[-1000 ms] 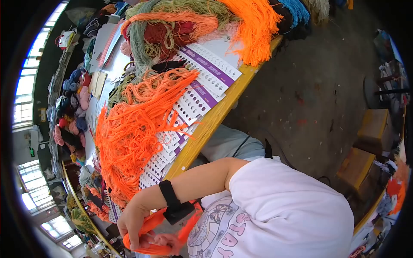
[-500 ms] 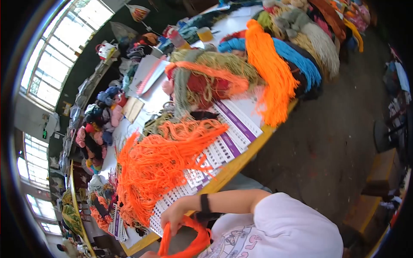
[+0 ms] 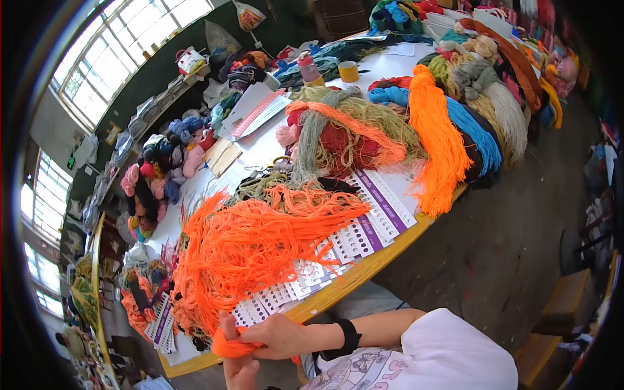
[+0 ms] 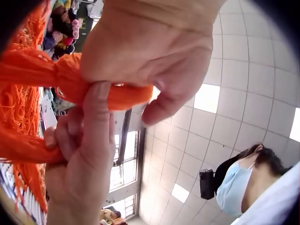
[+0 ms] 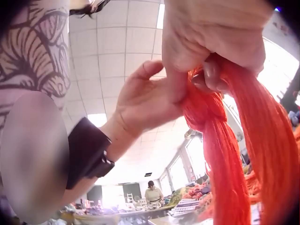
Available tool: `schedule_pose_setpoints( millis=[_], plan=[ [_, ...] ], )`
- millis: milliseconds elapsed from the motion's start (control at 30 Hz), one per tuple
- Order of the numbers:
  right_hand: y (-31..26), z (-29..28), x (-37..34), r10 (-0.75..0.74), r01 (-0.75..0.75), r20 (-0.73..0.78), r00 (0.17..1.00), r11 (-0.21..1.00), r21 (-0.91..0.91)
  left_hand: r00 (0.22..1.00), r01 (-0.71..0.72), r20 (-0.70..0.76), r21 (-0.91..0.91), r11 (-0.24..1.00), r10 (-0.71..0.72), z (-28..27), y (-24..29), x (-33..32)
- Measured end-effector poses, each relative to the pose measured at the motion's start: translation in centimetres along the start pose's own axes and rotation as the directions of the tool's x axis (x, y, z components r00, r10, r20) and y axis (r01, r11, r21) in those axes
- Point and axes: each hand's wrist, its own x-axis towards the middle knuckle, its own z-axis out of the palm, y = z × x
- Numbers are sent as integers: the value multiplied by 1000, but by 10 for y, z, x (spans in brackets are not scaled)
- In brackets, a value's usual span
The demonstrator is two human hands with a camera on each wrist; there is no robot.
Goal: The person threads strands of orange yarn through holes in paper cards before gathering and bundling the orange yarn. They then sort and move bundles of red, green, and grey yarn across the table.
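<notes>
A skein of bright orange yarn is between both hands at the table's front edge. My right hand, a black band on its wrist, pinches the yarn. In the left wrist view its thumb presses the looped part while its fingers curl round a lower strand. My left hand has the loop across its fingers, its thumb held away from the yarn. Straight fingers stick up past the loop in the head view. Two strands hang down in the right wrist view.
A tangled orange yarn pile covers the near table over punched cards with purple bands. Behind lie olive and grey skeins, a bright orange hank and a blue hank. The yellow table edge runs close by the hands.
The orange yarn hung as a wide ring from the right hand; now it is drawn into a tight loop across the left fingers. The head view has tilted up, showing more table.
</notes>
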Motion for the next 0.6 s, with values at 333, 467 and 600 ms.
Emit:
schedule_pose_setpoints(
  millis=[333, 467, 600],
  plan=[
    [-6, -24, 5, 189, -189, 495, 848, 981, -51, 908, 78, -419, 107, 991, -26, -9, -44, -7],
    [0, -46, 26, 155, -64, 466, 871, 977, -205, 957, 285, -184, 461, 840, -223, -19, -35, -10],
    [20, -16, 25, -34, 39, 30, 999, 979, -200, 878, 391, -470, 593, 704, -93, -14, -33, 3]
  ],
)
